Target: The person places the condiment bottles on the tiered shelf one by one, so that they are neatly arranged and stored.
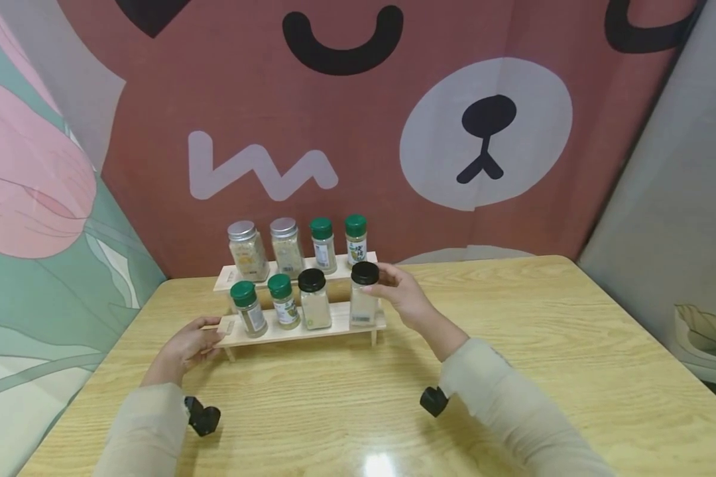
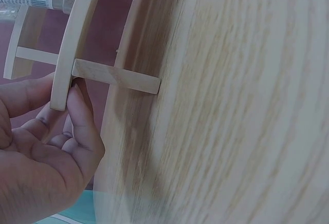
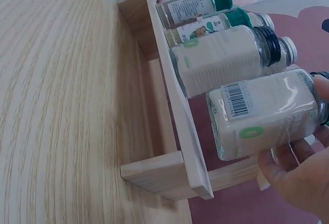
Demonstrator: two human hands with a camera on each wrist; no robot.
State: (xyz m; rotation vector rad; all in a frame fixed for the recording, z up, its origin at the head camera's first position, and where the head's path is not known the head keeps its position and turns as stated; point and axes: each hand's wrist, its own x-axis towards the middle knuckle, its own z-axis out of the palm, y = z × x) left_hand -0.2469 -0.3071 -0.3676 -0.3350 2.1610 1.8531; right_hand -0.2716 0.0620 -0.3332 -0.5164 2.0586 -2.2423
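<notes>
A two-tier wooden rack [image 1: 334, 333] stands on the table with spice jars on both tiers. My left hand [image 1: 189, 346] pinches the left end of its lower shelf, thumb and fingers on opposite faces of the board [image 2: 66, 75]. With my right hand [image 1: 402, 296] I hold a black-lidded glass jar [image 3: 264, 113] of pale powder by its upper part. Its base appears slightly apart from the lower shelf's right end in the right wrist view. Beside it on that shelf are another black-lidded jar [image 1: 315, 308] and two green-lidded jars, one nearest the left end [image 1: 252, 315].
On the upper tier stand two silver-lidded jars, the leftmost [image 1: 248, 255] and its neighbour [image 1: 287, 250], and two green-lidded jars [image 1: 324, 250]. The wood-grain table [image 1: 513, 331] meets a printed bear backdrop [image 1: 244, 86] behind the rack.
</notes>
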